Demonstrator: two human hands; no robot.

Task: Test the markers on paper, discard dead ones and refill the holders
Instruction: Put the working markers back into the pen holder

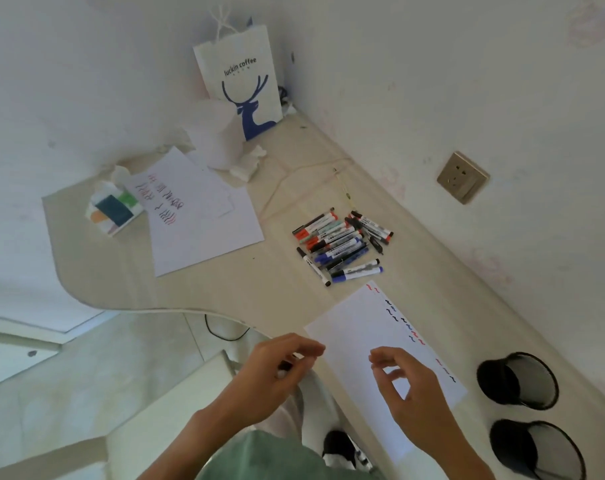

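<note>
**Marker in my left hand, over the near edge of the desk**

My left hand (276,370) is curled around a marker (284,368) just off the desk's near edge; only a dark and a pale bit of it show between my fingers. My right hand (406,386) hovers over the test sheet (356,327), thumb and forefinger brought close together, but whether they pinch something I cannot tell. The sheet lies at the near edge, with red, black and blue squiggles along its far side. Beyond it, mid-desk, sits the pile of markers (342,242). Two black mesh holders (517,381) stand along the wall side. A second scribbled sheet (204,216) lies toward the left end, a paper bag (240,77) in the far corner.
</note>
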